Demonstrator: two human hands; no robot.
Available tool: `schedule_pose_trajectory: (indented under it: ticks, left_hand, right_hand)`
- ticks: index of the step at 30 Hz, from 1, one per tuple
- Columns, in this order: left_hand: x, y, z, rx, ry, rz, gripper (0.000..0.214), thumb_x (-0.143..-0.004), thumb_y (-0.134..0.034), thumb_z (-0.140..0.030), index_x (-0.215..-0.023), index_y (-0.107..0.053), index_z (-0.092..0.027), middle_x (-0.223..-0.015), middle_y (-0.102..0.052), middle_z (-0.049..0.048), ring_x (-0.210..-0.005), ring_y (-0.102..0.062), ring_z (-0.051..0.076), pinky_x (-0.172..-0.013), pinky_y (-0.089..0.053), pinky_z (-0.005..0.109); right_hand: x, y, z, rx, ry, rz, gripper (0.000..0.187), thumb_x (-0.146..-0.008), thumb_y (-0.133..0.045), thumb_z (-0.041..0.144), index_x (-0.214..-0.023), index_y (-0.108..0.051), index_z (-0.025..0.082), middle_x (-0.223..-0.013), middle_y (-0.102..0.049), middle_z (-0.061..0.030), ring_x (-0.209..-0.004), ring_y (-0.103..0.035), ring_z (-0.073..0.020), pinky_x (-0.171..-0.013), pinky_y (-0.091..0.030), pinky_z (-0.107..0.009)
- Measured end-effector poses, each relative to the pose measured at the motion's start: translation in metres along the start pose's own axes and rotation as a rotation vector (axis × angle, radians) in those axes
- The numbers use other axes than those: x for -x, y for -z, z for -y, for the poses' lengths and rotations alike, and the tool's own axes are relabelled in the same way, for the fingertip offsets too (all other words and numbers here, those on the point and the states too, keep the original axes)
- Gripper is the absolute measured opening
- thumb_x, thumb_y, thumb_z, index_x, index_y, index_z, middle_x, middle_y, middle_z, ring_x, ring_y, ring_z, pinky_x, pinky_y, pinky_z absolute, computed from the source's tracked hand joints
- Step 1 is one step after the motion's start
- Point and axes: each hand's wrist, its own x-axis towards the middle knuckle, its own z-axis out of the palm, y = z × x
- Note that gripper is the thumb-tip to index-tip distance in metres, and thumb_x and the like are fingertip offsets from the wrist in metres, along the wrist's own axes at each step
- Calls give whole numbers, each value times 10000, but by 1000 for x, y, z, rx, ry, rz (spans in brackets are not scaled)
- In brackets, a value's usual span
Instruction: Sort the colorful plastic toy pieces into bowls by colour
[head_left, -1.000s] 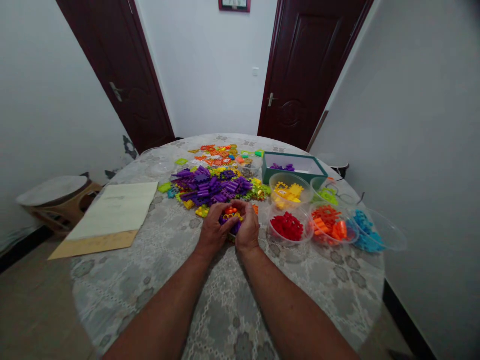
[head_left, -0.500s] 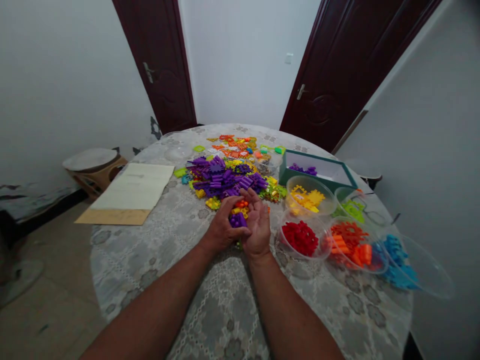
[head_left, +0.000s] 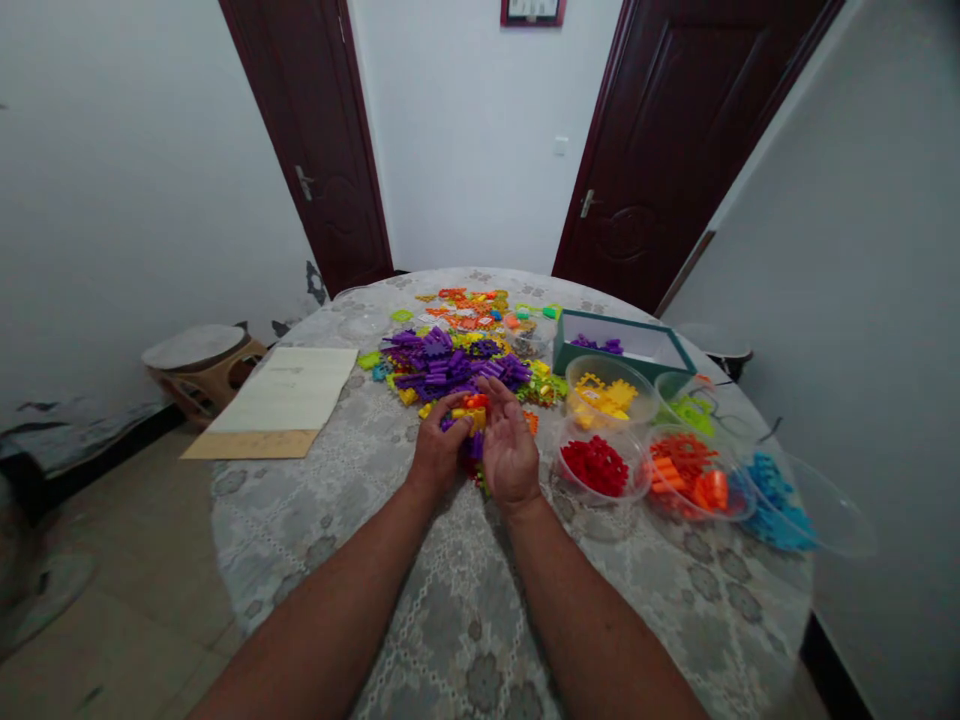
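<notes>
Both my hands meet at the near edge of a pile of plastic building pieces (head_left: 450,362), mostly purple, on a round table (head_left: 450,620). My left hand (head_left: 437,447) curls around a small cluster of orange, yellow and purple pieces (head_left: 471,408). My right hand (head_left: 508,450) cups the same cluster from the right, palm turned inward and fingers together. Part of the cluster is hidden between the hands.
Clear bowls to the right hold yellow (head_left: 606,393), red (head_left: 597,466), orange (head_left: 690,472), green (head_left: 686,408) and blue pieces (head_left: 776,490). A teal box (head_left: 622,340) stands behind them. A sheet on brown card (head_left: 285,398) lies left; a stool (head_left: 201,360) stands by the wall.
The view has shifted and tilted up slightly. My hands stay together at the pile's edge; the right palm has turned more inward around the cluster.
</notes>
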Motion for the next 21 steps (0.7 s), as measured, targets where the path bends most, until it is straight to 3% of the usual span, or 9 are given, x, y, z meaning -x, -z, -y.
schedule_pose_trajectory:
  ticks: [3, 8, 14, 17, 21]
  left_hand:
    - [0, -2, 2, 71, 41, 20, 379, -821, -693, -289, -1186, -762, -219, -1181, -758, 84, -1055, -694, 275, -963, -520, 407]
    - [1, -7, 5, -32, -18, 70, 405, -828, -779, -359, -1210, -741, -230, -1266, -735, 91, -1209, -656, 292, -1119, -426, 419]
    - [1, -8, 6, -10, 32, 116, 521, -788, -855, -412, -1266, -724, -249, -1288, -725, 90, -1235, -638, 305, -1149, -393, 431]
    - [-1, -6, 4, 69, 27, 112, 477, -738, -895, -356, -1187, -766, -257, -1228, -737, 80, -1187, -648, 295, -1115, -421, 412]
    - [-2, -7, 2, 211, 65, 83, 415, -728, -883, -334, -1116, -774, -240, -1144, -747, 70, -1038, -685, 248, -939, -518, 349]
  right_hand:
    - [1, 1, -2, 30, 21, 7, 422, -1016, -534, 518, -1289, -725, 259, -1440, -686, -80, -1409, -571, -250, -1307, -283, -527]
    - [5, 8, -9, 190, 104, 60, 453, -1020, -565, 542, -1337, -701, 248, -1472, -658, -73, -1460, -518, -254, -1316, -264, -502]
    - [11, 8, -7, 312, 139, 78, 523, -970, -628, 607, -1342, -702, 247, -1488, -645, -76, -1524, -439, -270, -1323, -251, -480]
    - [11, 4, -4, 314, 129, 47, 542, -969, -603, 617, -1327, -704, 221, -1475, -655, -95, -1510, -455, -272, -1316, -262, -496]
    - [9, -4, 1, 195, 100, 23, 493, -967, -591, 565, -1291, -713, 214, -1430, -686, -108, -1404, -570, -264, -1288, -314, -505]
